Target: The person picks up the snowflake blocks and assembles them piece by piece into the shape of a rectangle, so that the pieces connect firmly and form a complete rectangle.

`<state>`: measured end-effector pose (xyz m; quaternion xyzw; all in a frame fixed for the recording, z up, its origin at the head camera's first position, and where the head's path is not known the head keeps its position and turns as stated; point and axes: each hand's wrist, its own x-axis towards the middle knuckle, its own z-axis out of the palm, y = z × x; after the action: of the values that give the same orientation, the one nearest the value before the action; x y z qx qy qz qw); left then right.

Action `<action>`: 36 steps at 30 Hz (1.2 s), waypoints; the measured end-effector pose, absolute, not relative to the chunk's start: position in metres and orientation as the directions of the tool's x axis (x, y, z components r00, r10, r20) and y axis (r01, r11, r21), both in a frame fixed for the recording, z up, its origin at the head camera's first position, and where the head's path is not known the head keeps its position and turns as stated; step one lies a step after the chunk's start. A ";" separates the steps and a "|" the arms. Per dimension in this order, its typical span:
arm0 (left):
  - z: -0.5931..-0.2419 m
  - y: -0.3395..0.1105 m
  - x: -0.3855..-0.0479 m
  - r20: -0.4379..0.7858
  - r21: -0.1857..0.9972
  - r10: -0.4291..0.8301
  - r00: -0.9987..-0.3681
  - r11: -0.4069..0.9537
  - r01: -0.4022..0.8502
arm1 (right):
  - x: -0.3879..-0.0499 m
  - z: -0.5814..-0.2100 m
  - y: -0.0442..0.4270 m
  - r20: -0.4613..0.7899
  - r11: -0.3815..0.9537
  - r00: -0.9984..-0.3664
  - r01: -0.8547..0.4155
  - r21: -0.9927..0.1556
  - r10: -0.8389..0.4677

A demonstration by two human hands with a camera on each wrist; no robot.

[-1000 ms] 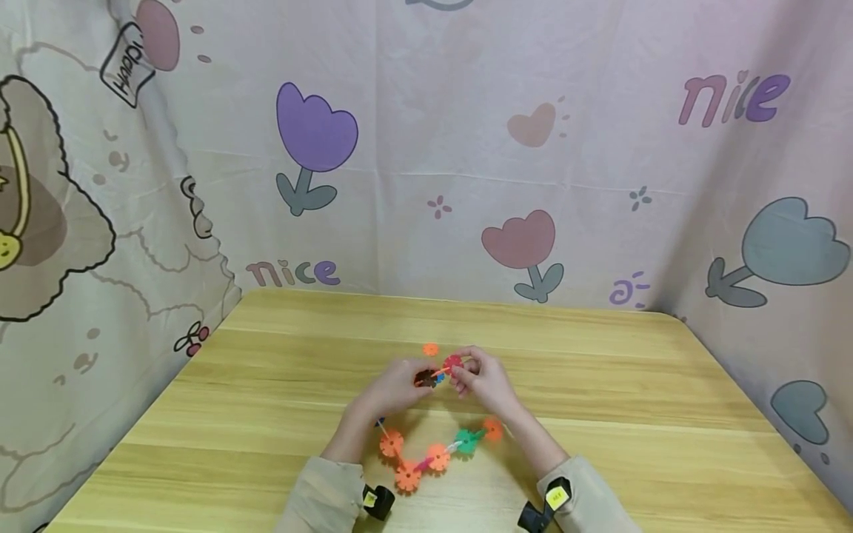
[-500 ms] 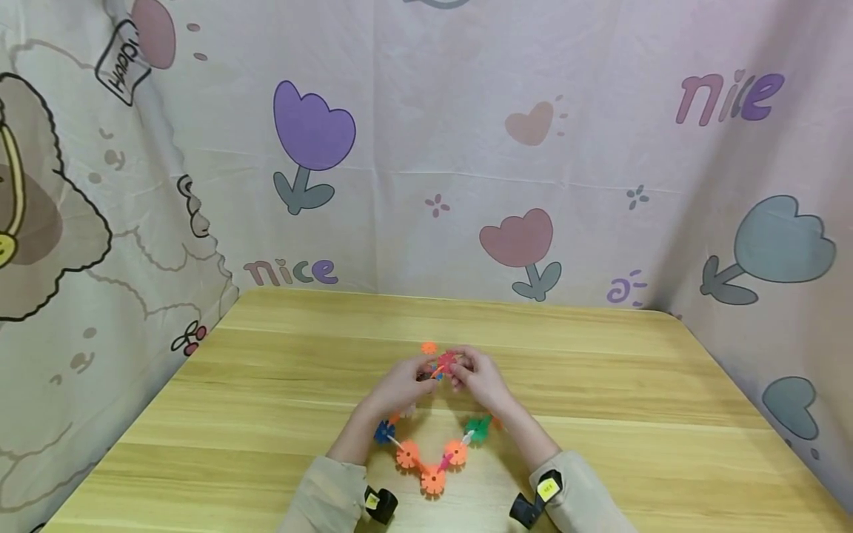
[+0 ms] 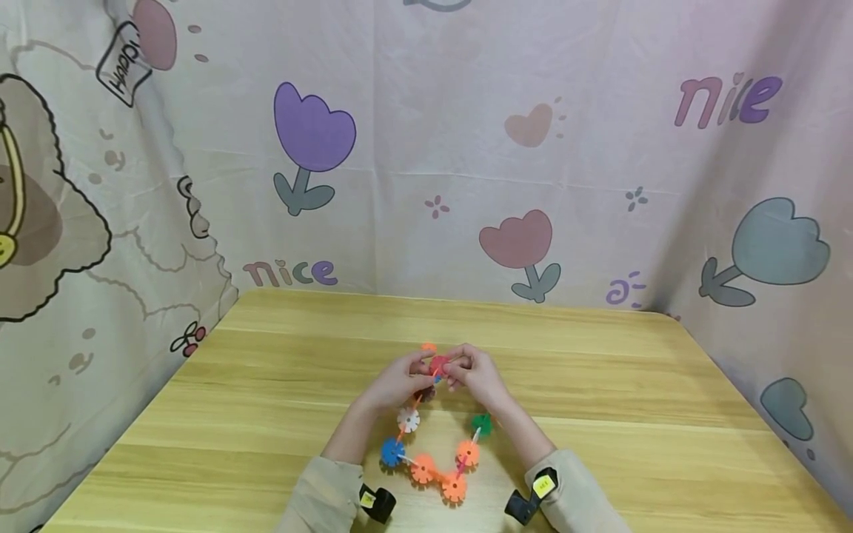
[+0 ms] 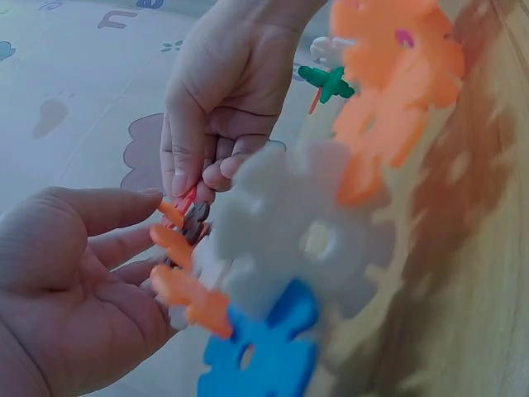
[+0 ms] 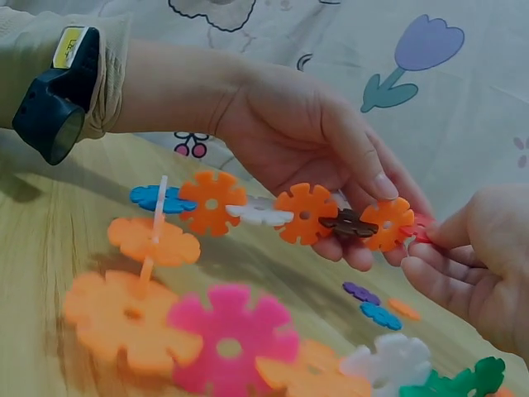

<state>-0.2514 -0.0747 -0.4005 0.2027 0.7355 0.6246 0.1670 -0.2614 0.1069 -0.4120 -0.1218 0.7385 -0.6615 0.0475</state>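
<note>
A chain of slotted plastic snowflake discs hangs in a loop between my hands and the tabletop. My left hand grips its end, the thumb on an orange disc beside a brown disc. With thumb and fingertips my right hand pinches a red disc, which meets that orange disc's edge; the fingers partly cover it. Lower in the chain are a white disc, a blue disc, several orange ones, a pink disc and a green disc near the right forearm.
Loose on the wooden table beyond the hands lie an orange disc, a purple disc and a blue disc. A patterned curtain hangs along the table's back and sides.
My right hand has brought the red disc leftward to the left hand. The chain's lower part has swung to the right, and its blue and white discs have come out from behind the left forearm.
</note>
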 end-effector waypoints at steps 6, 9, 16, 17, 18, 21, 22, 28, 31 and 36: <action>-0.400 -0.076 -0.250 0.003 0.990 0.503 -0.864 0.122 0.074 | -0.262 -0.413 0.104 0.111 0.129 -0.965 -0.145 -0.981 -0.237; -0.400 -0.076 -0.249 -0.009 0.991 0.480 -0.877 0.119 0.055 | -0.264 -0.413 0.105 0.111 0.156 -0.969 -0.148 -0.977 -0.221; -0.399 -0.081 -0.250 -0.030 0.992 0.398 -0.917 0.121 0.020 | -0.270 -0.410 0.107 0.123 0.236 -0.978 -0.161 -0.958 -0.169; -0.399 -0.082 -0.250 -0.034 0.992 0.389 -0.920 0.124 0.016 | -0.272 -0.409 0.107 0.125 0.274 -0.979 -0.166 -0.947 -0.163; -0.399 -0.083 -0.250 -0.038 0.992 0.381 -0.924 0.129 0.012 | -0.273 -0.409 0.106 0.132 0.318 -0.978 -0.177 -0.931 -0.159; -0.399 -0.085 -0.251 -0.053 0.990 0.351 -0.935 0.138 -0.005 | -0.279 -0.408 0.105 0.142 0.430 -0.976 -0.200 -0.881 -0.162; -0.400 -0.086 -0.251 -0.053 0.989 0.339 -0.939 0.145 -0.003 | -0.281 -0.409 0.105 0.145 0.462 -0.975 -0.208 -0.862 -0.170; -0.401 -0.089 -0.253 -0.055 0.988 0.268 -0.962 0.154 -0.014 | -0.294 -0.413 0.102 0.097 0.579 -0.956 -0.246 -0.777 -0.277; -0.401 -0.090 -0.253 -0.064 0.988 0.251 -0.966 0.149 -0.027 | -0.300 -0.417 0.100 0.034 0.607 -0.950 -0.226 -0.762 -0.311; -0.401 -0.091 -0.253 -0.069 0.989 0.264 -0.962 0.146 -0.031 | -0.302 -0.420 0.097 -0.024 0.632 -0.939 -0.211 -0.746 -0.342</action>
<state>-0.2534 -0.0912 -0.4013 0.0778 0.7483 0.6490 0.1134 -0.3021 0.0967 -0.4196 -0.1536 0.8997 -0.4004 0.0819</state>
